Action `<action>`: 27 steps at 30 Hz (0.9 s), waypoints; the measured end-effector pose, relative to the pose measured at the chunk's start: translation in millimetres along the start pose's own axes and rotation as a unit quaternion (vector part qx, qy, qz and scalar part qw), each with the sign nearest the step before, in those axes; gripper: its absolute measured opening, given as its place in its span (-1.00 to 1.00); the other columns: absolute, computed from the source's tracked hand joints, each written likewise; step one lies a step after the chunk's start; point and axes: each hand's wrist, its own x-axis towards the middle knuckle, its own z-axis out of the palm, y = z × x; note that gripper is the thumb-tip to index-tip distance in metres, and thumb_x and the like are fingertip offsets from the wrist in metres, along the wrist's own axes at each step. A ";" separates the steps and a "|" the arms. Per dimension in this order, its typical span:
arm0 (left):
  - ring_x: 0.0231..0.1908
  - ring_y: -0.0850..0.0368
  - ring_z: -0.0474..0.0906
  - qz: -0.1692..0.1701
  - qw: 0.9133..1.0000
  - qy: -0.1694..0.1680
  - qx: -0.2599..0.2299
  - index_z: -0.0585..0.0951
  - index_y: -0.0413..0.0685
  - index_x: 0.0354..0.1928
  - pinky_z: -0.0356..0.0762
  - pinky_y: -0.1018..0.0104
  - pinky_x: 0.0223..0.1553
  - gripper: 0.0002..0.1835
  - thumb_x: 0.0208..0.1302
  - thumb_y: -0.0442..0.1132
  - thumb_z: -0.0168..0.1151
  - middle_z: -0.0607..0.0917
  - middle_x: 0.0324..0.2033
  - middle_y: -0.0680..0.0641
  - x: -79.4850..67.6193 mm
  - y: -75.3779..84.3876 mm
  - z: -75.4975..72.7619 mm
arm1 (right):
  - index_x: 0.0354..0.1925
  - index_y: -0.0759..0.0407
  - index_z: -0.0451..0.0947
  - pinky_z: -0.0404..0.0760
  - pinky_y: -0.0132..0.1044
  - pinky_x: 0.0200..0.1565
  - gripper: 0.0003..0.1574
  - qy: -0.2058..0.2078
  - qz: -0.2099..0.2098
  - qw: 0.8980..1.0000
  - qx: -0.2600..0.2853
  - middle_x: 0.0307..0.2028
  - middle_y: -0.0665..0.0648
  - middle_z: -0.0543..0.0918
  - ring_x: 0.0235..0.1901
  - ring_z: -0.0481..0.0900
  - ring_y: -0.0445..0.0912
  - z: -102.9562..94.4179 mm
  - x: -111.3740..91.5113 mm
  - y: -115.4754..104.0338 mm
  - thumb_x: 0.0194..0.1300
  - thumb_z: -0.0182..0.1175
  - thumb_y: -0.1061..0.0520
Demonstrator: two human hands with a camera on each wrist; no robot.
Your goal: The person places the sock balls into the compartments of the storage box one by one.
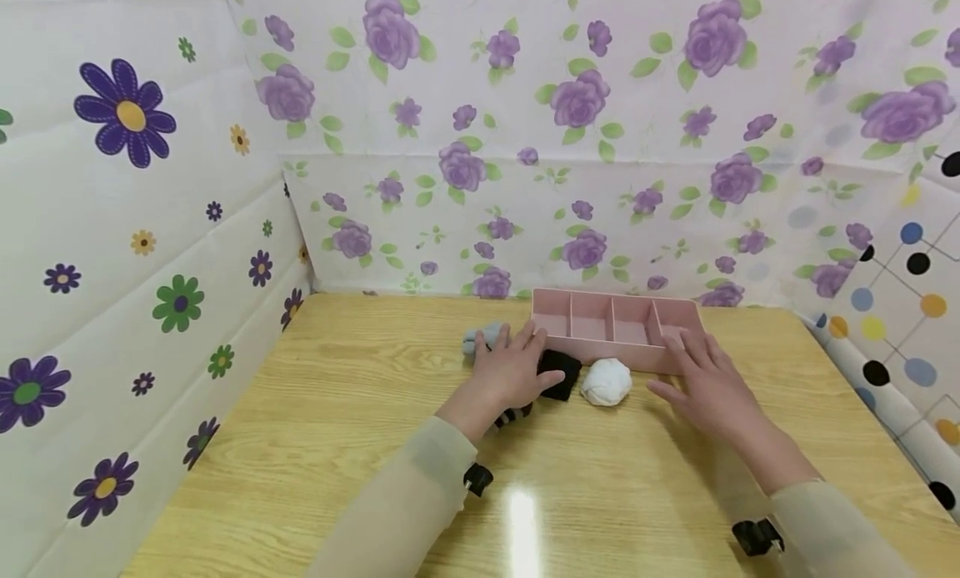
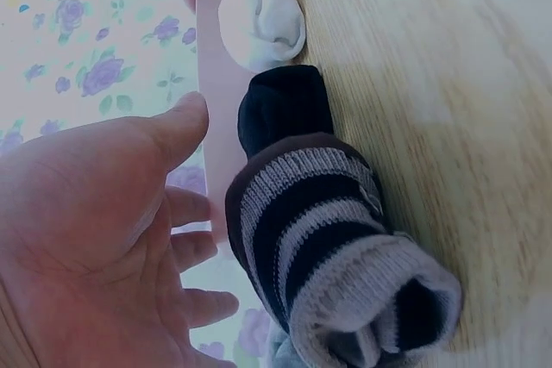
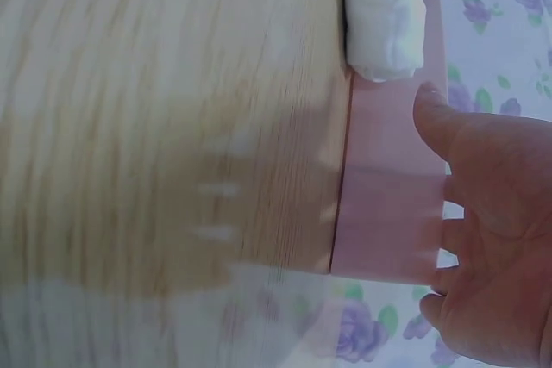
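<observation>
A pink box (image 1: 630,356) with several compartments in a row stands toward the back of the table. My left hand (image 1: 508,375) hovers over rolled socks by the box's left end, its fingers spread; fingertips reach the box's near corner. Partly under that hand lie a black sock roll (image 1: 559,378), a striped black-and-grey sock roll (image 2: 315,213) and a light blue-grey bundle (image 1: 480,339). Beside the black one sits a white sock roll (image 1: 606,383), against the box's front. My right hand (image 1: 712,390) rests its extended fingers at the box's right end, thumb apart.
The wooden table (image 1: 375,461) spreads out in front of the box. A flowered sheet (image 1: 465,169) hangs behind it, and patterned sheets rise along the left and right sides.
</observation>
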 end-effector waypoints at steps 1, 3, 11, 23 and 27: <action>0.74 -0.24 -0.15 0.000 1.000 0.001 -0.001 0.07 0.24 0.82 -0.28 -0.48 0.63 -0.09 0.64 0.45 -0.06 -0.05 0.79 0.07 -0.5 -1.5 0.0 | 0.78 0.28 -0.05 -0.11 0.61 0.51 0.21 0.000 -0.001 1.000 0.000 0.71 0.53 -0.10 0.65 -0.36 0.59 0.2 1.2 -0.9 0.65 0.14 -0.43; 0.74 -0.23 -0.17 0.000 1.000 -0.001 -0.002 0.05 0.23 0.82 -0.29 -0.45 0.64 -0.09 0.65 0.44 -0.06 -0.07 0.79 0.06 -0.7 -4.8 -0.2 | 0.79 0.25 -0.05 -0.06 0.63 0.49 0.22 0.001 -0.003 1.000 0.002 0.72 0.52 -0.09 0.65 -0.36 0.58 -0.3 2.9 -3.7 0.65 0.13 -0.45; 0.74 -0.23 -0.14 0.011 1.000 0.017 0.013 0.09 0.13 0.81 -0.17 -0.36 0.67 -0.11 0.68 0.41 -0.07 -0.01 0.79 -0.01 -8.3 -13.6 -9.6 | 0.78 0.28 -0.03 -0.05 0.63 0.48 0.19 0.005 -0.011 1.000 0.016 0.71 0.53 -0.09 0.65 -0.37 0.58 -3.6 7.7 -16.7 0.66 0.14 -0.41; 0.73 -0.25 -0.09 0.017 0.999 0.028 0.032 0.14 0.06 0.80 -0.17 -0.36 0.66 -0.10 0.68 0.40 -0.04 0.06 0.77 -0.06 -18.9 -16.0 -8.0 | 0.77 0.25 0.04 0.00 0.62 0.49 0.11 0.024 -0.030 0.999 0.020 0.70 0.50 0.02 0.63 -0.22 0.61 0.6 7.2 -15.6 0.69 0.13 -0.37; 0.73 -0.23 -0.06 0.018 0.999 0.031 0.041 0.15 0.05 0.79 -0.13 -0.35 0.66 -0.09 0.67 0.41 -0.04 0.08 0.77 -0.07 -22.2 -18.1 -3.9 | 0.75 0.35 0.04 -0.09 0.50 0.57 0.06 0.048 -0.035 0.998 0.014 0.69 0.54 0.01 0.63 -0.12 0.59 1.2 10.5 -16.1 0.74 0.09 -0.31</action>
